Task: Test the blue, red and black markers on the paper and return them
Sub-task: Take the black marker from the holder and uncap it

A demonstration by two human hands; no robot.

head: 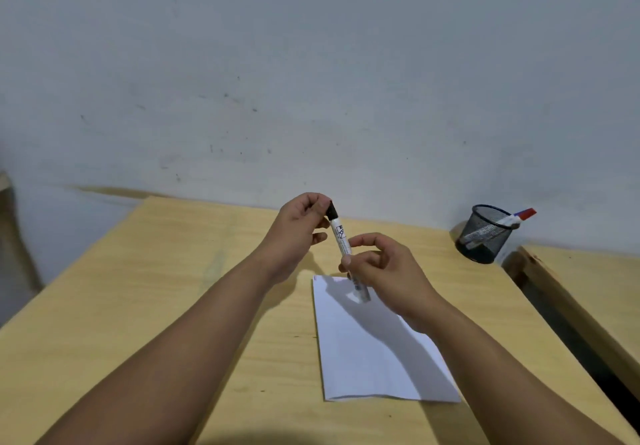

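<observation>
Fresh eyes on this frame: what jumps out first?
The black marker held up mid-frame over the table: the left hand pinches its cap end, the right hand grips the barrel lower down. Just below lies the white paper. At the far right corner stands a mesh cup with a red-capped marker sticking out.
</observation>
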